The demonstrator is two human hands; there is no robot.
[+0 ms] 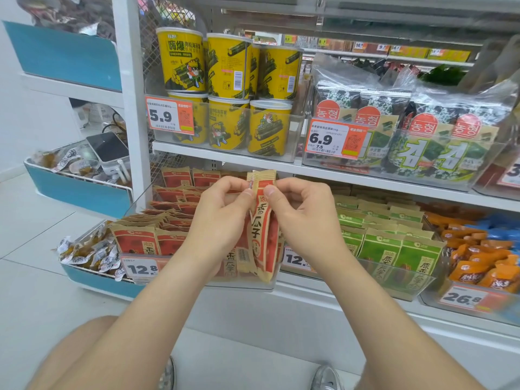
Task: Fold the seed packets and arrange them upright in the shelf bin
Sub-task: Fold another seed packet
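A red and kraft-brown seed packet [262,220] hangs upright in front of the lower shelf, folded lengthwise into a narrow strip. My left hand [222,215] pinches its upper left edge. My right hand [302,212] pinches its top right, thumb pressed on the front. Behind and below it stands the clear shelf bin [242,282] with a 12.8 price tag, holding several matching red seed packets [146,240], some upright, some leaning. My hands hide the bin's middle.
A second clear bin holds green seed packets [394,243] to the right; orange snack packs [484,263] lie further right. Yellow canisters [228,88] and seaweed packs [422,136] fill the shelf above. A blue-and-white cart [81,192] stands at left. My shoes show on the floor.
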